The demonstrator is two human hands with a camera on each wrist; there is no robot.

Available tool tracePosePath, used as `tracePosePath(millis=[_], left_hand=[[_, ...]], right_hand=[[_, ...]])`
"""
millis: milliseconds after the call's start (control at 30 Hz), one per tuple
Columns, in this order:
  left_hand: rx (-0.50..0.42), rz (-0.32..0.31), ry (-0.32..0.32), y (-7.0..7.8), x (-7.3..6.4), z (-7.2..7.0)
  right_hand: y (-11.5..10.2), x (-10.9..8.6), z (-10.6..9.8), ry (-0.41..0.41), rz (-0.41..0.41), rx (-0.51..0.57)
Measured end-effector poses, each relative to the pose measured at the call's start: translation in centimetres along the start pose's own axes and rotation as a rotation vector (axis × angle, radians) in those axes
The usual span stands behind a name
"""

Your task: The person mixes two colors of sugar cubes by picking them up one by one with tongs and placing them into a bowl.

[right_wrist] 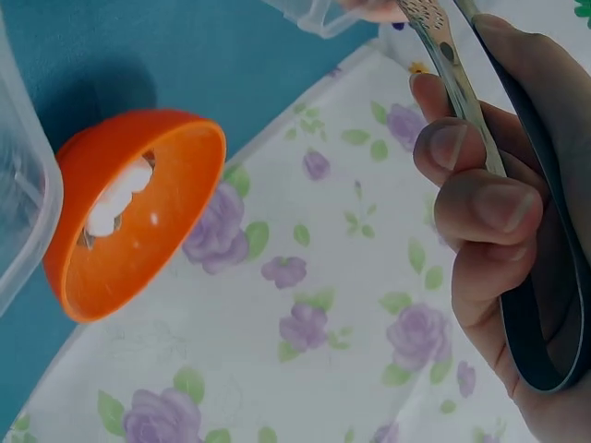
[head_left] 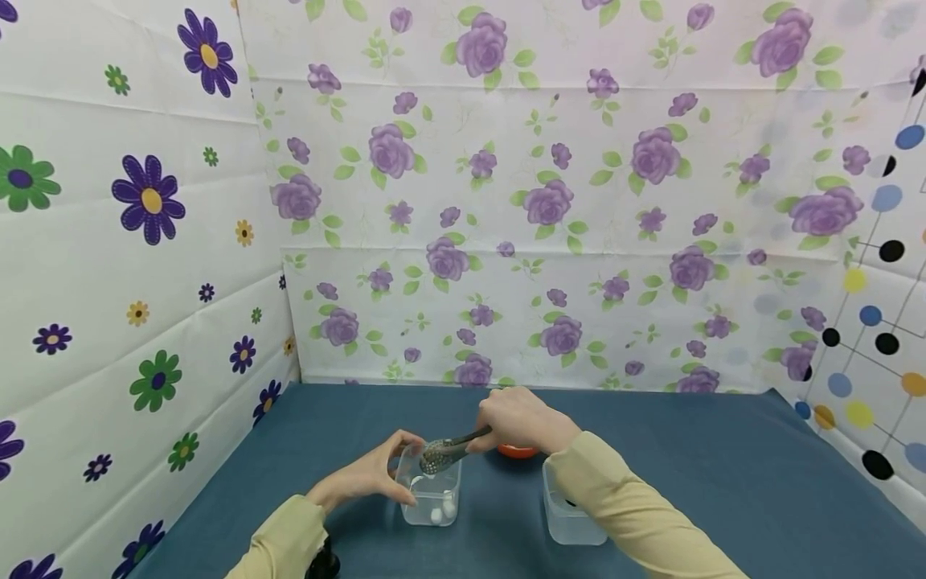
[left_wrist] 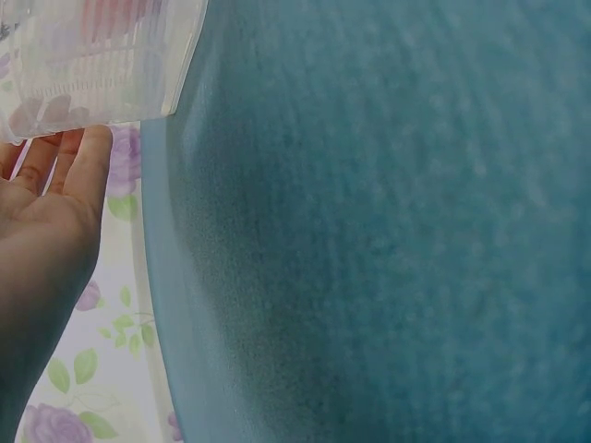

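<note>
My left hand (head_left: 369, 476) grips a clear plastic container (head_left: 459, 486) from its left side, with thumb and fingers spread round its walls. Several small white pieces (head_left: 443, 510) lie in that container. Metal tongs (head_left: 443, 456) are in my right hand (head_left: 526, 420), their perforated tips over the container's open top. In the right wrist view my fingers (right_wrist: 489, 208) curl round the tongs' arms. Whether the tips pinch anything cannot be made out. The left wrist view shows the fingers (left_wrist: 88, 171) against the container's wall (left_wrist: 102, 101).
An orange bowl (right_wrist: 180, 245) with white pieces (right_wrist: 118, 198) inside stands beyond my right hand. Nearer, a second clear container (head_left: 575, 527) is partly covered by my right sleeve (head_left: 622, 498). A black object (head_left: 323, 560) shows by my left sleeve. Patterned cloth walls enclose the blue table (head_left: 687, 450).
</note>
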State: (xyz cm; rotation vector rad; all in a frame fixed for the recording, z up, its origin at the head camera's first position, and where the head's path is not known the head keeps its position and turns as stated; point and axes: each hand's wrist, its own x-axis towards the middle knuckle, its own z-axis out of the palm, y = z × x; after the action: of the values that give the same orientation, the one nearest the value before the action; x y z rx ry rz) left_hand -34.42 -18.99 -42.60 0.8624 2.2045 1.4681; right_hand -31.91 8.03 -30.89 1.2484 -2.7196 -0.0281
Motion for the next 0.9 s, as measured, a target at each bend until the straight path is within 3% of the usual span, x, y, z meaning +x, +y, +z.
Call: tracePosePath(millis=[433,900], left_hand=[[-0.033,0.026,-0.026,0.1,-0.1,0.0],[-0.035,0.015,-0.014,-0.1,0.0,0.0]], right_hand=[[2.4,-2.0,-1.3,0.021,0.042,0.139],[5.5,-4.1,-2.0,0.111,0.056,0.12]])
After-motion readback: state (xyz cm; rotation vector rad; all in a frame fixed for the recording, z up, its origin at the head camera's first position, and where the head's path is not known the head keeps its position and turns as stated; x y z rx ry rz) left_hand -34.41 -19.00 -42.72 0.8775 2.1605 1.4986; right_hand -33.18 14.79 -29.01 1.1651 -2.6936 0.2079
